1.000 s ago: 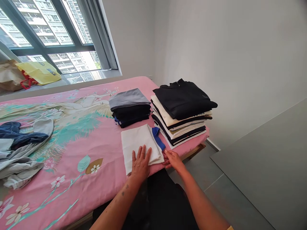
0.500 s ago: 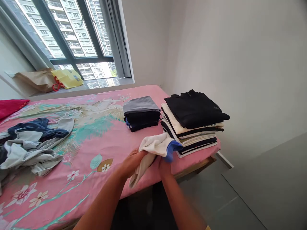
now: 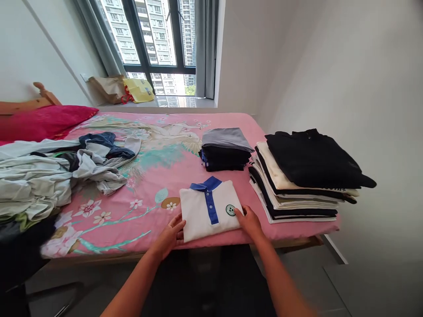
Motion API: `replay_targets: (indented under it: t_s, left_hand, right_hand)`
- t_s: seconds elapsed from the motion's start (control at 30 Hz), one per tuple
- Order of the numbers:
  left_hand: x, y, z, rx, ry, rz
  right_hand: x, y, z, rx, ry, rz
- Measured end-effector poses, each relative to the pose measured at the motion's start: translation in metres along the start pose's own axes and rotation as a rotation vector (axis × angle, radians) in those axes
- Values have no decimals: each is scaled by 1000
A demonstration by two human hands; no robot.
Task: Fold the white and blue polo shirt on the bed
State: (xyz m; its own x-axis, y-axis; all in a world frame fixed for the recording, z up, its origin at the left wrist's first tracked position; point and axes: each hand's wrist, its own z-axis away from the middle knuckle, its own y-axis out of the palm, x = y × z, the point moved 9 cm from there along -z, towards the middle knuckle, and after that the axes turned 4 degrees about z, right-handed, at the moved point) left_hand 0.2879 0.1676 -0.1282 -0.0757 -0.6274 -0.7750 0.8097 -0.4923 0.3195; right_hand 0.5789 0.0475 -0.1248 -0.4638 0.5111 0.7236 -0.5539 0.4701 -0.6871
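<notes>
A white polo shirt [image 3: 198,213] with a blue collar, blue button placket and round green badge lies folded at the bed's front edge, collar facing away from me. My left hand [image 3: 170,235] grips its left edge, the fingers partly tucked at the side. On the opposite edge, my right hand [image 3: 249,222] has its thumb on top near the badge and its other fingers around the side. A tall stack of folded clothes [image 3: 297,202], topped by a black garment [image 3: 313,158], stands right of my right hand.
Behind the shirt sits a smaller folded pile [image 3: 226,149] with a grey top piece. Loose, crumpled clothes [image 3: 66,171] cover the left of the pink floral bedsheet [image 3: 158,171]. A red pillow [image 3: 49,123] and bags [image 3: 139,90] are farther back.
The bunched polo shirt, held up near the tall stack, now lies flat and folded with its front up. My hands have spread to its two sides, and the view has turned left.
</notes>
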Motion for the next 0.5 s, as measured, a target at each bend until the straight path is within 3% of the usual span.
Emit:
replay_targets:
  t_s: [0.1, 0.2, 0.3, 0.4, 0.5]
  left_hand:
    - [2, -3, 4, -91, 74, -46]
    - [-3, -4, -1, -179, 172, -74]
    - [-10, -8, -3, -175, 257, -70]
    - [-2, -17, -3, -105, 130, -154]
    - [-6, -26, -7, -80, 30, -300]
  right_hand:
    - [-10, 0, -3, 54, 83, 34]
    - [-3, -4, -5, 46, 49, 62]
    - [-5, 0, 6, 76, 20, 36]
    - [-15, 7, 20, 147, 52, 51]
    - [-12, -3, 15, 89, 65, 66]
